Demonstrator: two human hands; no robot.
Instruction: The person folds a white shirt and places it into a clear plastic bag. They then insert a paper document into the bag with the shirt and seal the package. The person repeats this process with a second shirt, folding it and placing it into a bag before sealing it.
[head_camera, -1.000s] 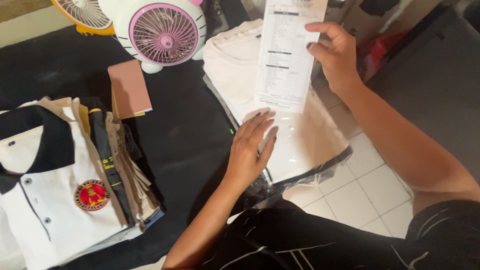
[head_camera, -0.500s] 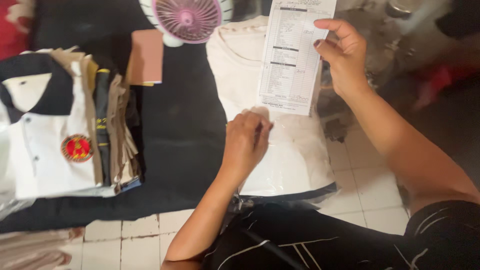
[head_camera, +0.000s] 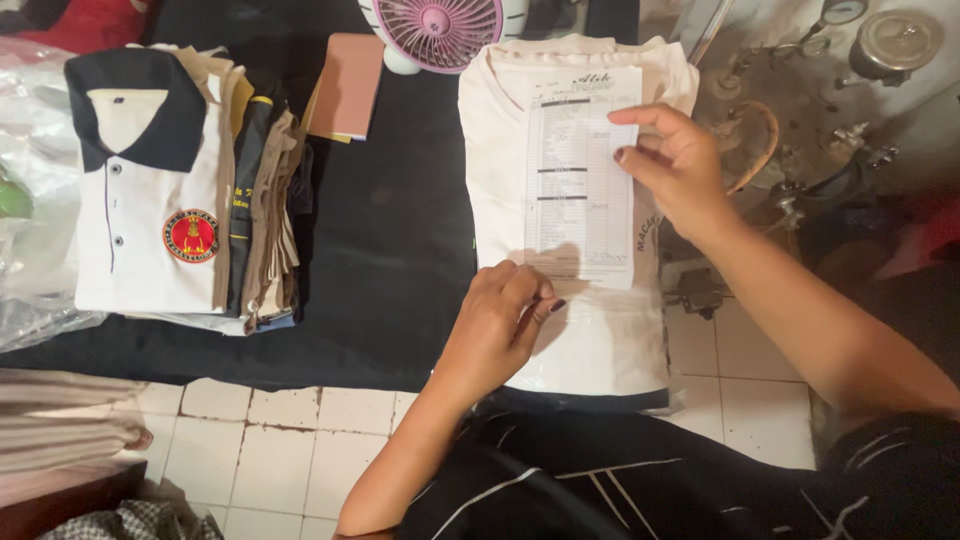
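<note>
Two hands work on one printed paper slip (head_camera: 578, 180) in the head view. Half a second ago the right hand (head_camera: 680, 170) held the slip raised above the folded cream shirt (head_camera: 600, 330); now the slip lies flat on this shirt, right of the frame's middle. The right hand pinches its right edge with thumb and fingers closed on it. The left hand (head_camera: 500, 320), fingers curled, presses the slip's lower edge. At upper left stays a stack of folded polo shirts (head_camera: 170, 190) on the black cloth (head_camera: 390, 240); a pink fan (head_camera: 440, 25) stands at the top.
</note>
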